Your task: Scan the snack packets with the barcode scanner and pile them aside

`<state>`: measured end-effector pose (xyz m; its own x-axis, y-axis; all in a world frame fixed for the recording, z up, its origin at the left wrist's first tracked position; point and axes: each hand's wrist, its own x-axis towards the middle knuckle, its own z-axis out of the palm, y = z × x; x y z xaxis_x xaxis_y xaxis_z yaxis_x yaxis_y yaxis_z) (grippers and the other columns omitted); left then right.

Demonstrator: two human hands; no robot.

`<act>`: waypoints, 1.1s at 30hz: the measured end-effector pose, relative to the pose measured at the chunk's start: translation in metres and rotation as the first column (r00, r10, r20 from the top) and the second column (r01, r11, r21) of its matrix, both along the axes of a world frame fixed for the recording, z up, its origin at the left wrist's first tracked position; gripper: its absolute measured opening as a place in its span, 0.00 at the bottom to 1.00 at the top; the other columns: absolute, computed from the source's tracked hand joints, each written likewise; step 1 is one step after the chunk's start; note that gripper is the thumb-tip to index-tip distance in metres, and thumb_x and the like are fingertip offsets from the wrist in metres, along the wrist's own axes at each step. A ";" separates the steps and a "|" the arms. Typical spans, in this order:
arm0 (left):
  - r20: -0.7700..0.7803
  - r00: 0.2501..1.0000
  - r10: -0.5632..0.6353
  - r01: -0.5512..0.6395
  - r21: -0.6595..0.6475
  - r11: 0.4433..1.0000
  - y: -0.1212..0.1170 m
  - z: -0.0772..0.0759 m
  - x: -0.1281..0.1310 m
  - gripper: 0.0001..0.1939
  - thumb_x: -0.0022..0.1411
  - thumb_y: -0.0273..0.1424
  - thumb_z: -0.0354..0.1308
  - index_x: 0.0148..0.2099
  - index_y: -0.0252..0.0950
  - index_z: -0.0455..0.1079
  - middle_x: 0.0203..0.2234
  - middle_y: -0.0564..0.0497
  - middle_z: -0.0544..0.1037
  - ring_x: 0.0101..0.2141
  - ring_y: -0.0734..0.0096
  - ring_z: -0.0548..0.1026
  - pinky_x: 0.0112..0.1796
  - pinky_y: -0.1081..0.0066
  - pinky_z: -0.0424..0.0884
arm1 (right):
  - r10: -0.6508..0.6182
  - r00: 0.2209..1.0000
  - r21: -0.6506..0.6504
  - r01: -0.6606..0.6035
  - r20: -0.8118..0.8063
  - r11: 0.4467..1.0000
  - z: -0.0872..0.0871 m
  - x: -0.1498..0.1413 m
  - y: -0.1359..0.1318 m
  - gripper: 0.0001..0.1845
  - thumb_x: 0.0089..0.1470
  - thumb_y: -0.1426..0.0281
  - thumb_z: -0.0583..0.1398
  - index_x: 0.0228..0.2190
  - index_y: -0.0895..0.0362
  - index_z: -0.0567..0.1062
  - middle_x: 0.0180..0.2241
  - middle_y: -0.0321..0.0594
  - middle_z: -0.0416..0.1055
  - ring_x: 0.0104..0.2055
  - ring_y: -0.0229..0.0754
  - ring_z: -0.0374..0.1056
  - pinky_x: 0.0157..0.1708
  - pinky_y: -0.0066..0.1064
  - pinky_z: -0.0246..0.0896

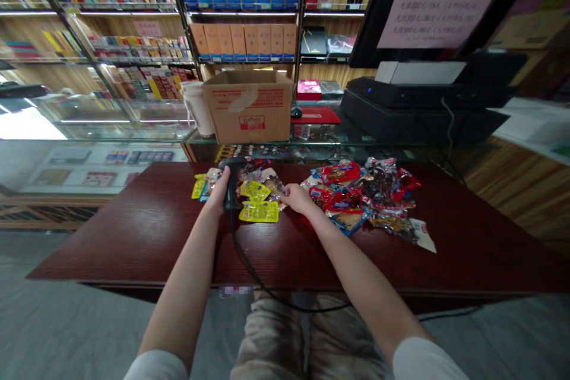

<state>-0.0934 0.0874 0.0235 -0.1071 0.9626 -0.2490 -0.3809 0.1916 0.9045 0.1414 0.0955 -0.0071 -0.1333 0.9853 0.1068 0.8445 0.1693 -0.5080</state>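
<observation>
Black scanner fills left grip, tabletop's left edge well apart.

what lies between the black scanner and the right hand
In the head view, yellow packets and a partly clear packet lie between the black scanner and the right hand.

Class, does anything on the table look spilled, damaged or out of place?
No spill or plain damage shows. The packets at right lie jumbled at all angles, one pale-ended packet jutting out askew. The cable of the scanner also droops loosely over the near edge of the table, a possible snag.
</observation>
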 end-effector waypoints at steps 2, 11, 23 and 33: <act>0.037 0.999 -0.025 0.024 0.042 0.999 -0.002 0.003 -0.002 0.26 0.67 0.49 0.47 0.46 0.30 0.71 0.25 0.49 0.76 0.14 0.81 0.65 0.15 0.78 0.64 | -0.015 1.000 0.017 0.015 -0.019 1.000 0.000 0.011 0.003 0.02 0.50 0.72 0.62 0.30 0.57 0.74 0.34 0.43 0.75 0.37 0.43 0.69 0.36 0.30 0.57; 0.097 0.976 -0.194 0.181 0.129 0.975 -0.014 0.010 0.007 0.27 0.63 0.54 0.51 0.43 0.32 0.70 0.18 0.56 0.68 0.14 0.80 0.63 0.16 0.78 0.63 | -0.038 0.769 -0.002 0.048 -0.639 0.999 0.017 0.052 0.016 0.11 0.45 0.68 0.61 0.29 0.53 0.63 0.29 0.34 0.69 0.31 0.42 0.69 0.31 0.33 0.64; 0.016 0.902 -0.432 0.424 0.156 0.892 -0.016 0.004 0.008 0.31 0.56 0.59 0.55 0.40 0.33 0.69 0.12 0.58 0.62 0.13 0.77 0.63 0.14 0.77 0.62 | 0.142 0.760 0.044 -0.148 -0.634 0.988 0.006 0.038 0.013 0.11 0.43 0.66 0.62 0.29 0.54 0.65 0.28 0.34 0.71 0.29 0.40 0.69 0.29 0.32 0.65; -0.098 0.914 -0.394 0.405 0.163 0.900 -0.017 0.003 0.011 0.32 0.55 0.60 0.54 0.40 0.33 0.69 0.12 0.57 0.64 0.13 0.76 0.64 0.15 0.77 0.61 | 0.086 0.894 0.130 -0.032 -0.439 0.991 0.019 0.043 0.008 0.07 0.48 0.70 0.61 0.31 0.54 0.66 0.32 0.38 0.74 0.36 0.44 0.72 0.38 0.34 0.64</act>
